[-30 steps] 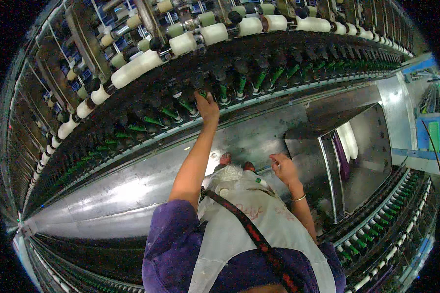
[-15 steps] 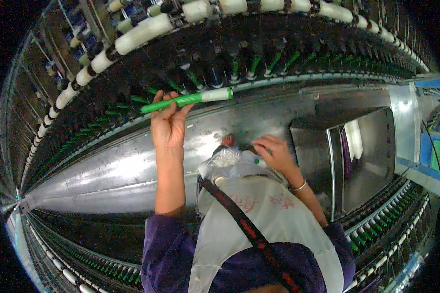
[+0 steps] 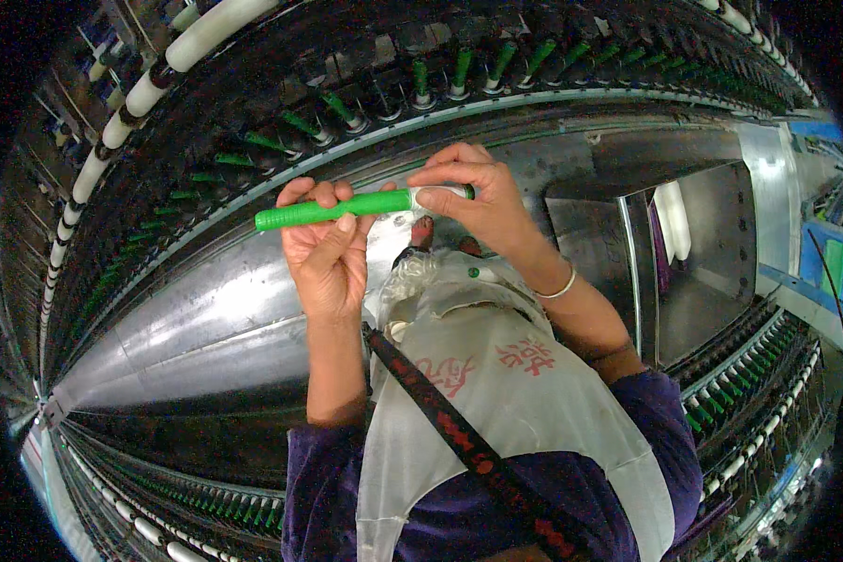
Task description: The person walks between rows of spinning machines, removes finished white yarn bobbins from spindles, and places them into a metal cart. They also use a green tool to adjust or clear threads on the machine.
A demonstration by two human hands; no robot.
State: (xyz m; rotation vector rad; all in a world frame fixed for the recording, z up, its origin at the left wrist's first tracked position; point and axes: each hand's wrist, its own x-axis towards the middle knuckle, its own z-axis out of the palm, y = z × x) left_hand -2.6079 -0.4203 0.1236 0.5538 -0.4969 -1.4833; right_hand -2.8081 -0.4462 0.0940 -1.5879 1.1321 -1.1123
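Observation:
A long green spinning bobbin (image 3: 381, 203) lies almost level in front of me, its right end wound with white yarn. My left hand (image 3: 330, 267) is closed round its bare green part, thumb across the near side and fingers behind. With thumb and fingertips, my right hand (image 3: 485, 199) grips the white-wound end and hides much of the yarn. Just beyond the bobbin stands a row of green bobbins (image 3: 462, 73) on the spindles of a spinning frame.
White rollers (image 3: 142, 96) line the frame at the upper left. A metal box (image 3: 639, 281) with white material inside stands to the right. Behind it, at the lower right, runs another row of green bobbins (image 3: 712, 409). A shiny metal floor (image 3: 225, 304) lies below.
My right hand has risen from near my apron and now grips the bobbin's white end. The left hand still holds the bobbin, which has shifted slightly; the whole view has moved a little.

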